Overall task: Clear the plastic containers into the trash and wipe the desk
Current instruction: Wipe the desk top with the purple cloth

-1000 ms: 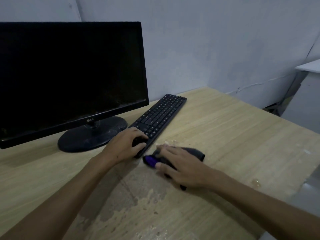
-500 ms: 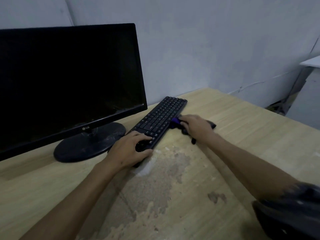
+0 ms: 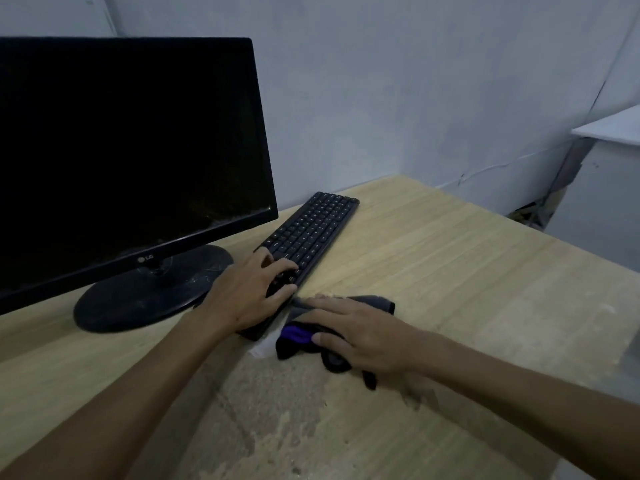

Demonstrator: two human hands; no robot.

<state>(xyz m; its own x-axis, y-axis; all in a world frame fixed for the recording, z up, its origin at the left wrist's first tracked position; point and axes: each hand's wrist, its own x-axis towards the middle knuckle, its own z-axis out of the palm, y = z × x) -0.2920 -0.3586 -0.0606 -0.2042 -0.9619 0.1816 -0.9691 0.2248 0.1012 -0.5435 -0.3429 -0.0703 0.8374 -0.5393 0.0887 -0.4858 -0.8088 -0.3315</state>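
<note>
right hand (image 3: 360, 336): laid flat, fingers straight, pressed on the dark cloth (image 3: 337, 327) with a purple patch; nothing is clamped.
left hand (image 3: 249, 292): fingers curled over the near end of the keyboard (image 3: 308, 237), which is held by that end.
cloth from keyboard: just right of the held end, touching or nearly so.
keyboard long axis: run away from the left hand, up and to the right.
desk (image 3: 467, 289): a worn pale patch is seen nearer than the cloth; unwiped wood lies beyond the right hand.
plastic containers: none in view.
nearer hand: the right, judged set for the next stroke along the keyboard's edge.
</note>
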